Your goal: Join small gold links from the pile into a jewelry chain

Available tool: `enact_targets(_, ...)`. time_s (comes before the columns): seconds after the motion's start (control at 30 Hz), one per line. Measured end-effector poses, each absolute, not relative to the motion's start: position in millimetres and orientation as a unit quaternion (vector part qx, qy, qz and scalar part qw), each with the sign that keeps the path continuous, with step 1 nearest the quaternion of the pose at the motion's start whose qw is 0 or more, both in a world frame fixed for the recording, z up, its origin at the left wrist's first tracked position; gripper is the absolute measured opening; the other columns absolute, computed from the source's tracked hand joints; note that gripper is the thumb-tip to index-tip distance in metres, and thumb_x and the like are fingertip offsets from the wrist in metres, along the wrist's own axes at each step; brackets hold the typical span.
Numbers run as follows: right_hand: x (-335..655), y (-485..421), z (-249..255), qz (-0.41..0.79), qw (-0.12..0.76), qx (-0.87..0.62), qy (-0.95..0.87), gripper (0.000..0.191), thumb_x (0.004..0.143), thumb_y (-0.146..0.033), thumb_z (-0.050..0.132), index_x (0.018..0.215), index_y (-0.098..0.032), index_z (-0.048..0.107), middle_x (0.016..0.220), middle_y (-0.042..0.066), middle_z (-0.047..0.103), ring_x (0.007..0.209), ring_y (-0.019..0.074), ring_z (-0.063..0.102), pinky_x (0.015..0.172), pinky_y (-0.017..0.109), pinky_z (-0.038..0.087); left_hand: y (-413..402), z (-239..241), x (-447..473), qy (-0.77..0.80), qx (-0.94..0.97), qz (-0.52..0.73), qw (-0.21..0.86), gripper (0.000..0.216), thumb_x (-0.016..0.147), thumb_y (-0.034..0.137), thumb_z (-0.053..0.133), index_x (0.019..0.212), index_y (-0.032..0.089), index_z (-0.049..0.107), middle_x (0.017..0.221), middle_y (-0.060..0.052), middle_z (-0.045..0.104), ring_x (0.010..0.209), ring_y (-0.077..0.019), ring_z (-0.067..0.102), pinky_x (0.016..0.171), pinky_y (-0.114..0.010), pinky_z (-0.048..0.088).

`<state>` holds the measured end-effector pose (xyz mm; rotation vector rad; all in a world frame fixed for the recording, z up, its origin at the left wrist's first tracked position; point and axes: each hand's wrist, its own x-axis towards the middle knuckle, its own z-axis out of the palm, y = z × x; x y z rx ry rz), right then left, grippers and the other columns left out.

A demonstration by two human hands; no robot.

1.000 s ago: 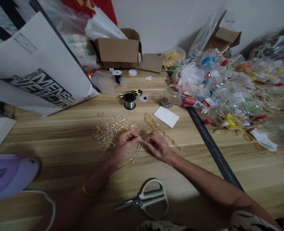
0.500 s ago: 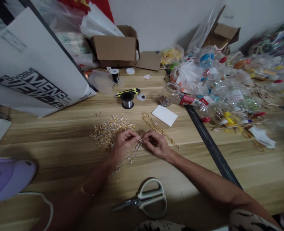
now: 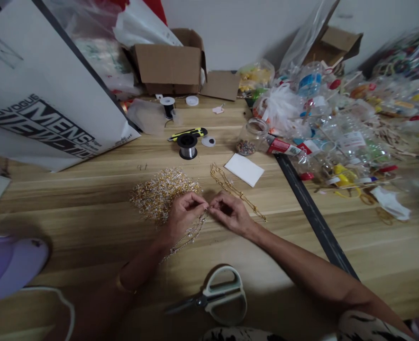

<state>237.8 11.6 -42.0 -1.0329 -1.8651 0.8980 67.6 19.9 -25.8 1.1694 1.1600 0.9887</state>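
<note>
Over the table's middle, my left hand (image 3: 184, 213) pinches the end of a beaded chain (image 3: 190, 235) with clear and silvery beads, which trails down toward me. My right hand (image 3: 231, 213) is closed in a pinch on the same chain end, fingertips almost meeting those of the left. The tiny piece between the fingertips is too small to make out. Behind my left hand lies a heap of gold and clear beaded pieces (image 3: 163, 192). A gold chain (image 3: 240, 193) stretches beyond my right hand. Nearer me rest scissors (image 3: 218, 296) with pale handles.
Wire spools (image 3: 188, 148), a yellow-black utility knife (image 3: 191, 134), a jar of beads (image 3: 248, 139) and a white card (image 3: 244, 169) lie farther back. Plastic bottles (image 3: 348, 137) crowd the right. On the left are a large white bag (image 3: 53, 94) and a purple object (image 3: 13, 263).
Both hands stay in nearly the same place, fingertips still together at the chain end. The view has shifted slightly.
</note>
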Motion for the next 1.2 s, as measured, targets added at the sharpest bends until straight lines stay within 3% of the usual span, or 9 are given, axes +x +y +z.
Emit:
enact_targets(0.8, 240.7, 10.9, -46.9, 0.408, 0.388, -0.404, -0.722, 0.009, 0.087, -0.025, 0.053, 0.083, -0.016, 0.054, 0.070, 0.000, 0.050, 0.061, 0.0105, 0.044, 0.055, 0.022, 0.035, 20.2, -28.4, 66.5, 0.509, 0.482, 0.432, 0.568, 0.010, 0.063, 0.018, 0.071, 0.062, 0.014, 0.061, 0.065, 0.001, 0.062, 0.062, -0.0103, 0.055, 0.062, -0.021, 0.043)
enact_targets(1.1, 239.7, 12.3, -42.2, 0.355, 0.429, -0.359, -0.749, 0.004, 0.084, -0.020, 0.055, 0.084, -0.018, 0.058, 0.082, 0.005, 0.058, 0.077, 0.0157, 0.052, 0.070, 0.029, 0.042, 20.5, -30.8, 66.6, 0.495, 0.475, 0.441, 0.579, 0.012, 0.064, 0.020, 0.071, 0.062, 0.015, 0.061, 0.064, 0.002, 0.062, 0.062, -0.0102, 0.055, 0.063, -0.022, 0.043)
enact_targets(1.2, 239.7, 10.2, -45.7, 0.385, 0.417, -0.380, -0.730, 0.005, 0.086, -0.022, 0.054, 0.085, -0.017, 0.057, 0.078, 0.003, 0.057, 0.069, 0.0134, 0.051, 0.063, 0.026, 0.041, 20.7, -30.1, 66.4, 0.492, 0.477, 0.445, 0.577, 0.012, 0.063, 0.020, 0.071, 0.062, 0.015, 0.060, 0.066, 0.002, 0.063, 0.064, -0.0107, 0.056, 0.065, -0.022, 0.043)
